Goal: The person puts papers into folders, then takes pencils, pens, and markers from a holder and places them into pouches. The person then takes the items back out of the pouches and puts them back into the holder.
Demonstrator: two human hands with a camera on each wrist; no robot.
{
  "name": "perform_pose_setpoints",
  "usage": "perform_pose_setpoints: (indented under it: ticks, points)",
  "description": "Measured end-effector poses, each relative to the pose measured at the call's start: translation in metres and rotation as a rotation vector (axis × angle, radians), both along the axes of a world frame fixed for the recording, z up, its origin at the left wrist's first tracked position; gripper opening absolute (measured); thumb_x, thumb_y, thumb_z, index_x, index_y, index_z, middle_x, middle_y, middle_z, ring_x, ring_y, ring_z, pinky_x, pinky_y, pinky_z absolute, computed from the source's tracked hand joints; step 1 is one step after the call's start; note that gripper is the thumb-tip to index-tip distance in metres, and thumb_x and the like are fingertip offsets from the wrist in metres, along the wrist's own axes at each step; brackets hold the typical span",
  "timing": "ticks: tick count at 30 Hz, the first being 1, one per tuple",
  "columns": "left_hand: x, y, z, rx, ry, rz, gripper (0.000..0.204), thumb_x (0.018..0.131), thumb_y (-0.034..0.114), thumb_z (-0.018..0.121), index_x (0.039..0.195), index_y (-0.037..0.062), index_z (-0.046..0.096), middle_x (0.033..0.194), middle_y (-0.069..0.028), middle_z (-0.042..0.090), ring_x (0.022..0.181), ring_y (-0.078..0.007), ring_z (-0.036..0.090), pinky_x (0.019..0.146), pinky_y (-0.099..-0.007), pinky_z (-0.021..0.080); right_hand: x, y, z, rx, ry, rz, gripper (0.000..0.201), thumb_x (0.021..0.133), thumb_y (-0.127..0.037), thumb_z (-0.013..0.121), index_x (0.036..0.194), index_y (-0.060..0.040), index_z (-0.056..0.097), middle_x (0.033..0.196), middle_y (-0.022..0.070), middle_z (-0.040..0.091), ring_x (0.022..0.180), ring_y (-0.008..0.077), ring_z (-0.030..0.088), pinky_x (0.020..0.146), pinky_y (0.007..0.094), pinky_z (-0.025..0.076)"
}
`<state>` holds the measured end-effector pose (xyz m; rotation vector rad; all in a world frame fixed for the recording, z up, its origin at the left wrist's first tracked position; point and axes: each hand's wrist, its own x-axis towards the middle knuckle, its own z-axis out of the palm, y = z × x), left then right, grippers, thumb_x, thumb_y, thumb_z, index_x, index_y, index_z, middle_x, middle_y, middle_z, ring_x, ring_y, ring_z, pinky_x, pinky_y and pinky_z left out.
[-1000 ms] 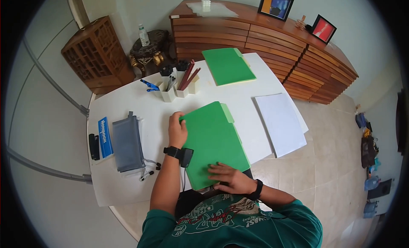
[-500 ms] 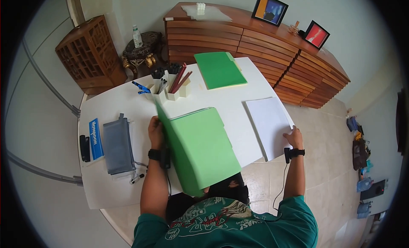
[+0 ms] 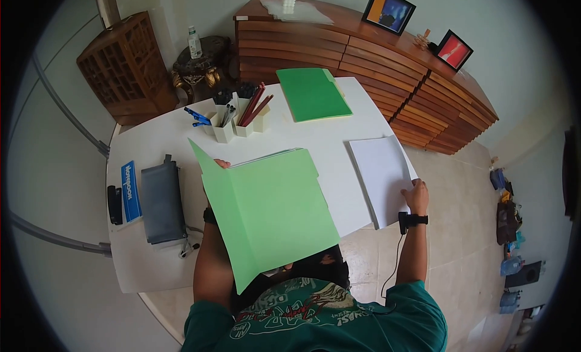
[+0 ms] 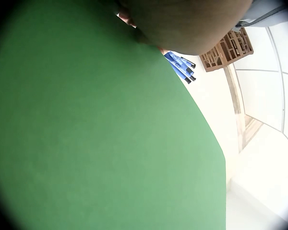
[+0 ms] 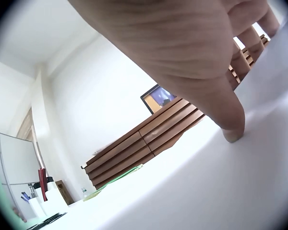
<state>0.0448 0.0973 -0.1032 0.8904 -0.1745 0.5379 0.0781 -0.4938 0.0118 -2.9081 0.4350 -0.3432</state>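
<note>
A green folder lies spread at the table's near edge, its pale inside facing up and its left cover raised at a slant. Behind that cover is my left hand, mostly hidden, with fingertips showing at its top edge; in the left wrist view the hand holds the dark green cover. To the right, my right hand grips the right edge of a stack of white paper. In the right wrist view the thumb of the right hand presses on the white sheet.
Another green folder lies at the table's back. White holders with pens and pencils stand left of it. A grey pouch, a blue notebook and a black stapler lie at the left, with earphones beside the pouch.
The near folder's cover has swung open to the left with my left hand. My right hand has left the folder, moved right and taken hold of the white stack's edge.
</note>
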Motion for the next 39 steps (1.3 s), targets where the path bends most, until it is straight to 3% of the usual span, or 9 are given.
perform_pose_setpoints:
  ticks: [10, 12, 13, 14, 17, 20, 27, 33, 39]
  points:
    - [-0.019, -0.018, 0.046, -0.027, -0.057, 0.012, 0.021, 0.099, 0.026, 0.052, 0.105, 0.0069, 0.059, 0.106, -0.0044, 0.057, 0.107, -0.0168, 0.051, 0.11, -0.0361, 0.035, 0.005, -0.019, -0.006, -0.143, -0.015, 0.071, 0.033, 0.078, -0.023, 0.075, 0.098, 0.002, 0.067, 0.089, 0.0251, 0.07, 0.082, 0.0416, 0.069, 0.075, 0.0501, 0.054]
    - [-0.017, -0.022, 0.046, -0.036, -0.067, 0.03, 0.021, 0.099, 0.026, 0.052, 0.105, 0.0069, 0.059, 0.106, -0.0044, 0.057, 0.107, -0.0168, 0.051, 0.11, -0.0361, 0.035, -0.001, -0.023, 0.013, 0.262, -0.094, 0.182, 0.031, 0.079, -0.018, 0.072, 0.101, 0.0031, 0.067, 0.082, 0.0219, 0.069, 0.074, 0.0328, 0.069, 0.069, 0.0439, 0.053]
    - [-0.017, -0.025, 0.045, -0.02, -0.056, 0.076, 0.021, 0.099, 0.026, 0.053, 0.103, 0.0066, 0.06, 0.105, -0.0049, 0.058, 0.106, -0.017, 0.052, 0.108, -0.0358, 0.036, -0.005, -0.019, 0.027, 0.486, -0.038, 0.185, 0.025, 0.084, -0.014, 0.068, 0.1, 0.0052, 0.067, 0.079, 0.012, 0.069, 0.07, 0.0199, 0.066, 0.066, 0.0362, 0.051]
    - [-0.017, -0.026, 0.044, 0.0, -0.041, 0.123, 0.02, 0.098, 0.025, 0.053, 0.102, 0.0063, 0.06, 0.104, -0.0055, 0.059, 0.105, -0.0173, 0.053, 0.106, -0.0356, 0.038, -0.013, -0.008, 0.042, 0.488, -0.031, 0.193, 0.025, 0.084, -0.014, 0.068, 0.1, 0.0052, 0.067, 0.079, 0.012, 0.069, 0.07, 0.0199, 0.066, 0.066, 0.0362, 0.051]
    - [-0.023, -0.025, 0.053, 0.015, 0.112, 0.158, 0.015, 0.096, 0.019, 0.056, 0.096, 0.0052, 0.061, 0.098, -0.0066, 0.062, 0.097, -0.0185, 0.057, 0.097, -0.0342, 0.044, -0.045, 0.052, 0.073, 1.021, -0.039, 0.311, 0.015, 0.091, -0.008, 0.068, 0.1, 0.0044, 0.067, 0.084, 0.0016, 0.069, 0.069, 0.0088, 0.06, 0.062, 0.0257, 0.049]
    - [-0.011, -0.017, 0.041, 0.105, 0.123, 0.214, 0.009, 0.094, 0.012, 0.057, 0.092, 0.0041, 0.062, 0.092, -0.007, 0.063, 0.09, -0.0195, 0.06, 0.088, -0.0328, 0.047, -0.064, 0.106, 0.06, 1.125, 0.067, 0.394, 0.015, 0.09, -0.006, 0.071, 0.102, 0.0029, 0.067, 0.084, 0.0022, 0.069, 0.068, 0.0072, 0.059, 0.061, 0.0233, 0.048]
    - [-0.012, -0.021, 0.038, 0.07, 0.151, 0.192, 0.01, 0.093, 0.002, 0.053, 0.091, 0.005, 0.062, 0.093, -0.006, 0.063, 0.09, -0.0167, 0.06, 0.083, -0.0286, 0.049, -0.095, 0.207, 0.006, 1.161, 0.292, 0.478, 0.028, 0.089, 0.001, 0.067, 0.115, 0.0073, 0.062, 0.095, 0.0084, 0.07, 0.08, 0.01, 0.064, 0.069, 0.0262, 0.053]
    - [-0.011, -0.022, 0.044, 0.097, 0.115, 0.229, 0.01, 0.092, 0.001, 0.054, 0.091, 0.0058, 0.062, 0.092, -0.0048, 0.062, 0.089, -0.0161, 0.059, 0.08, -0.028, 0.048, -0.099, 0.227, -0.011, 1.049, 0.271, 0.645, 0.042, 0.086, 0.001, 0.069, 0.125, 0.0095, 0.058, 0.1, 0.011, 0.07, 0.084, 0.0132, 0.065, 0.073, 0.0281, 0.053]
    - [-0.017, -0.029, 0.073, 0.055, 0.408, 0.14, 0.015, 0.096, -0.002, 0.048, 0.098, 0.0047, 0.061, 0.096, -0.0035, 0.065, 0.084, -0.0112, 0.06, 0.078, -0.0251, 0.049, -0.097, 0.234, -0.018, 0.999, 0.26, 0.67, 0.058, 0.082, -0.012, 0.076, 0.13, 0.0124, 0.054, 0.101, 0.0193, 0.07, 0.091, 0.0222, 0.065, 0.083, 0.0338, 0.051]
